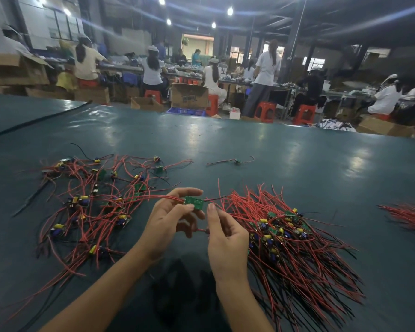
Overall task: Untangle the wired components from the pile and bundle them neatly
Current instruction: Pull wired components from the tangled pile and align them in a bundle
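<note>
A small green circuit board [194, 202] with red and black wires is held above the table at the centre. My left hand [170, 219] pinches its left end between thumb and fingers. My right hand [225, 238] is just right of it, fingertips close to the board's right edge and a red wire running under the fingers. A tangled pile of wired boards [94, 204] is spread on the left. On the right lies an aligned bundle of wired boards [288, 238], wires fanned out.
The dark green table [225, 144] stretches far ahead. One loose wired board [236, 161] lies beyond the hands. More red wires [407, 216] sit at the right edge. Several seated workers, red stools and cardboard boxes fill the background.
</note>
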The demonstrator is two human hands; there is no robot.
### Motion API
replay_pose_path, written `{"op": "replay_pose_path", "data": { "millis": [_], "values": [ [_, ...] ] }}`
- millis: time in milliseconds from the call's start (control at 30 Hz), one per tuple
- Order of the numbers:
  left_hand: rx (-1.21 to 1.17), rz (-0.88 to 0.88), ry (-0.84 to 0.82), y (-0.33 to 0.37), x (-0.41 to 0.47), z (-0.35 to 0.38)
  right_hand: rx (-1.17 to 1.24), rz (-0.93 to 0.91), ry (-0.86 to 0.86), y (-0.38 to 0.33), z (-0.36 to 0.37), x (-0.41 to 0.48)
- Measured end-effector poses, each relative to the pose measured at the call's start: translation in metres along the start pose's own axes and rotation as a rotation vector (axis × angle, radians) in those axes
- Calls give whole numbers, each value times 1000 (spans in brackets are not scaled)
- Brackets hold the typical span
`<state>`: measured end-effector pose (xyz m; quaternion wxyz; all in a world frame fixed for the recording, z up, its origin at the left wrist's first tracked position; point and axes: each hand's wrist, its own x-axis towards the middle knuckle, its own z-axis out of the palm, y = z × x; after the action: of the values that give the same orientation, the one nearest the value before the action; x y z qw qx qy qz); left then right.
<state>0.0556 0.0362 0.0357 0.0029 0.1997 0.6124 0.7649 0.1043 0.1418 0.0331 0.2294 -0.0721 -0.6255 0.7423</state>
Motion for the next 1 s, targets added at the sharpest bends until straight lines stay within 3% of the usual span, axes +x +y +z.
{"op": "replay_pose_path", "data": {
  "millis": [400,667,867,1000],
  "values": [
    [243,-10,-13,-1,-3,6,99,72,60,-7,-1,-1],
    [141,-35,-111,2,-3,6,217,213,15,-7,-1,1],
    [203,8,-116,3,0,4,265,295,180,-10,-6,9],
    [197,39,-78,8,2,-3,421,291,314,-17,-20,20]
  ]
}}
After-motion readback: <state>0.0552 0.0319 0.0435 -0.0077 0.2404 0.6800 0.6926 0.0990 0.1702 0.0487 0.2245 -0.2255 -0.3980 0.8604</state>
